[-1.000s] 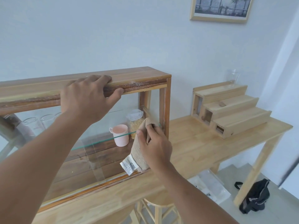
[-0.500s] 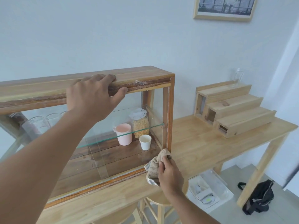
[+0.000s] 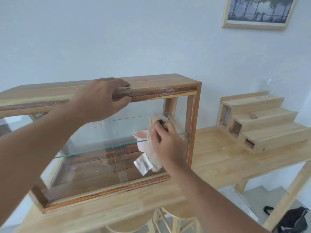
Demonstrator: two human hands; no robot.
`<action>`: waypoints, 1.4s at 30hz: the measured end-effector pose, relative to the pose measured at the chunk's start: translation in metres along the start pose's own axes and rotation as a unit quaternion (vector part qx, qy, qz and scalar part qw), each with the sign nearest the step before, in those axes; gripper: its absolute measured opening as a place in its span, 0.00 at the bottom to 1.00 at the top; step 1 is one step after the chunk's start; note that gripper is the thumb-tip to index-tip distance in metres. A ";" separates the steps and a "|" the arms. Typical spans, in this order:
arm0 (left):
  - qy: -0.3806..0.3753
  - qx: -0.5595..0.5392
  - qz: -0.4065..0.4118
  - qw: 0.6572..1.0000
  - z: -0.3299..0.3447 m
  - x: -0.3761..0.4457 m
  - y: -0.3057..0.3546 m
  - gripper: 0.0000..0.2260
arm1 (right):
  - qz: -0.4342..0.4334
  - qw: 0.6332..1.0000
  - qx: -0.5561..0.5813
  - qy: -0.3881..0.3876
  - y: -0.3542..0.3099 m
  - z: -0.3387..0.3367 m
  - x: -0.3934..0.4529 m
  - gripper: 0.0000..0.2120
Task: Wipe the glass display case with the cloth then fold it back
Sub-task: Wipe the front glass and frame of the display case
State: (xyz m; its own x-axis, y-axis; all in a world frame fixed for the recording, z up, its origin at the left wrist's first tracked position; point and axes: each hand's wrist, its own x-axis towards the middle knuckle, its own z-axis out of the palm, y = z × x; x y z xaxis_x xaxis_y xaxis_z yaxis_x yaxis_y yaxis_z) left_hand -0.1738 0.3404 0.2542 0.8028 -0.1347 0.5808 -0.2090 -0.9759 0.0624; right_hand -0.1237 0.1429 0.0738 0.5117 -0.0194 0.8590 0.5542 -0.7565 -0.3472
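Note:
A wooden-framed glass display case (image 3: 193, 125) stands on a light wooden table (image 3: 218, 157). My left hand (image 3: 102, 100) grips the front edge of its wooden top, fingers over the top and thumb under the rail. My right hand (image 3: 165, 143) holds a bunched beige cloth (image 3: 152, 148) with a white label and presses it against the front glass near the right post, at the height of the inner glass shelf. A pink cup (image 3: 140, 140) stands inside, partly hidden behind the cloth.
A stepped wooden stand (image 3: 262, 123) with a clear glass jar (image 3: 267, 89) on top sits on the table at right. Wooden stools (image 3: 170, 221) stand under the table's front edge. A black bag (image 3: 292, 219) lies on the floor. A framed picture (image 3: 257, 12) hangs on the wall.
My right hand has carried the cloth from the case's lower right corner back up the front glass to shelf height. My left hand stays on the top rail. The camera has tilted.

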 end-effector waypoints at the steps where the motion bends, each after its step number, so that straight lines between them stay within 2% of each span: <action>1: 0.013 0.010 0.010 1.000 -0.006 -0.002 -0.009 0.19 | -0.004 1.000 0.001 0.000 -0.002 -0.005 0.011 0.12; 5: 0.026 0.043 0.013 0.999 -0.026 -0.014 -0.052 0.19 | 0.004 1.000 -0.016 0.003 0.016 -0.011 0.007 0.11; 9: 0.030 -0.026 -0.004 0.999 -0.033 -0.029 -0.076 0.14 | 0.092 0.996 0.019 0.001 0.057 -0.006 -0.038 0.13; 12: 0.052 -0.026 -0.008 0.998 -0.029 -0.029 -0.079 0.16 | 0.115 0.993 0.020 0.001 0.065 -0.004 -0.045 0.15; 14: 0.061 -0.015 -0.010 0.998 -0.027 -0.026 -0.078 0.18 | 0.109 0.994 0.001 0.021 0.052 -0.003 -0.034 0.12; 17: 0.067 -0.010 -0.012 0.998 -0.025 -0.026 -0.078 0.19 | 0.051 0.998 -0.006 0.038 0.022 -0.001 -0.010 0.09; 22: 0.081 -0.002 -0.012 0.997 -0.021 -0.028 -0.078 0.19 | 0.004 0.998 0.060 0.007 -0.047 0.002 0.030 0.11; 26: 0.090 0.008 -0.011 0.996 -0.020 -0.029 -0.081 0.25 | -0.021 0.998 0.051 -0.010 -0.075 0.006 0.038 0.10; 32: 0.100 0.006 -0.003 0.995 -0.019 -0.028 -0.082 0.25 | -0.025 0.999 -0.020 -0.030 -0.021 -0.019 0.039 0.13; 37: 0.094 0.021 -0.011 0.995 -0.019 -0.028 -0.080 0.24 | 0.097 0.994 -0.046 -0.001 0.040 -0.036 0.030 0.09; 42: 0.096 0.030 -0.012 0.995 -0.018 -0.026 -0.082 0.22 | 0.093 0.994 -0.052 0.015 0.026 -0.029 0.020 0.10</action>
State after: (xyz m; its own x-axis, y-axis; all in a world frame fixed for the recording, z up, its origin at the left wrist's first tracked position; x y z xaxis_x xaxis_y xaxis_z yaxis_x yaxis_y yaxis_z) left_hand -0.1873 0.4273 0.2484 0.6840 -0.0810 0.7249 -0.1529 -0.9877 0.0339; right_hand -0.1179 0.1043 0.0925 0.5778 -0.1840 0.7952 0.3799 -0.8017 -0.4615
